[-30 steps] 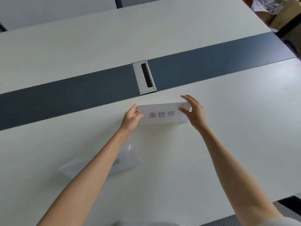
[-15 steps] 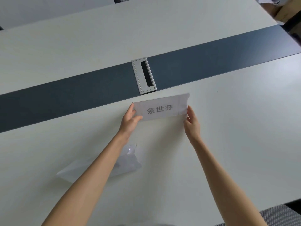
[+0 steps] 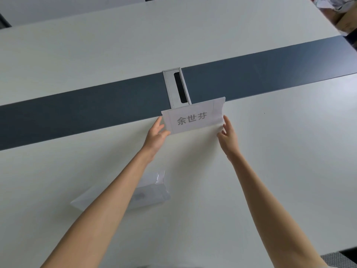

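Note:
A white paper name card [image 3: 193,118] with three grey printed characters is held up off the white table [image 3: 289,151], its face toward me. My left hand [image 3: 155,135] pinches its lower left corner. My right hand [image 3: 228,135] holds its right edge with the fingers curled round the lower right corner. A clear plastic sign holder [image 3: 152,192] lies flat on the table nearer me, partly hidden under my left forearm.
A dark grey strip [image 3: 77,111] runs across the table's middle, with a silver cable port [image 3: 176,88] set in it just behind the card. Cardboard and crumpled paper [image 3: 340,10] sit past the far right corner. A mesh chair edge [image 3: 336,258] shows bottom right.
The card lay flat on the table a second ago. Both hands have lifted it and tipped it upright, and its top edge now overlaps the cable port.

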Motion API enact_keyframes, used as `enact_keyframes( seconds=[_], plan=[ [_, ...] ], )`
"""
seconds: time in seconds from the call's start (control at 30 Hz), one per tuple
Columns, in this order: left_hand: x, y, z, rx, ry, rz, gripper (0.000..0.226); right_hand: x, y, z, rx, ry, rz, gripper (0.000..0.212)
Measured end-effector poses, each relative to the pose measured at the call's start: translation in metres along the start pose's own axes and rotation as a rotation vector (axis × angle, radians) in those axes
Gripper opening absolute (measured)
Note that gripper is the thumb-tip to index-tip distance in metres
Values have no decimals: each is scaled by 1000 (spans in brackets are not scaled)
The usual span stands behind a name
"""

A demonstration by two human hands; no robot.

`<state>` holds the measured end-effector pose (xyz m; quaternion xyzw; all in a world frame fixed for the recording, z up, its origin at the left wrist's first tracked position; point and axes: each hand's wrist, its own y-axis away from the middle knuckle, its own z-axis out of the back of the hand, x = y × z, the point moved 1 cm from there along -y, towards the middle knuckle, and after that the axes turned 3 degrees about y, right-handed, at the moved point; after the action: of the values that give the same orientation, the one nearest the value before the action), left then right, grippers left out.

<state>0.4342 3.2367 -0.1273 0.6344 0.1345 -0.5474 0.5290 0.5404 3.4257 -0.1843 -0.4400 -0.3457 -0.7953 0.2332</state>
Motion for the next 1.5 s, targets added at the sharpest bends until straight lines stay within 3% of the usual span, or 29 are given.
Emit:
enact_keyframes(
  seconds=[0.1, 0.2, 0.3, 0.4, 0.57, 0.67, 0.77, 0.9, 1.0, 1.17, 1.33, 1.43, 1.5],
  plan=[
    [-2, 21, 16, -10, -88, -54, 41, -9, 31, -7, 4, 1, -31, 53],
    [-1, 57, 42, -7, -181, -177, 30, -23, 79, -20, 236, 16, -45, 45],
    [11, 97, 76, -125, -260, -263, 27, -26, 127, -34, 575, 48, -1, 62],
    [35, 133, 114, -318, -288, -260, 28, -22, 152, -54, 697, 84, 42, 78],
    [93, 169, 161, -558, -275, -107, 36, -5, 161, -89, 656, 63, 139, 77],
    [117, 175, 162, -501, -78, 40, 44, 0, 163, -106, 571, 72, 207, 57],
    [134, 177, 153, -417, 85, 44, 46, 0, 168, -114, 513, 49, 247, 40],
    [142, 176, 148, -413, 36, 9, 54, -4, 186, -111, 500, 59, 224, 39],
    [164, 167, 150, -386, -77, 27, 75, -10, 201, -106, 487, 70, 216, 39],
    [149, 182, 128, -342, -105, -85, 54, -17, 217, -95, 450, 30, 173, 36],
    [148, 195, 122, -316, -127, -265, 33, -37, 266, -82, 174, -117, 56, 36],
    [141, 207, 123, -204, -161, -361, 32, -44, 308, -79, -21, -215, -20, 49],
    [139, 218, 124, -99, -187, -386, 31, -49, 344, -79, -168, -271, -66, 46]
  ],
)
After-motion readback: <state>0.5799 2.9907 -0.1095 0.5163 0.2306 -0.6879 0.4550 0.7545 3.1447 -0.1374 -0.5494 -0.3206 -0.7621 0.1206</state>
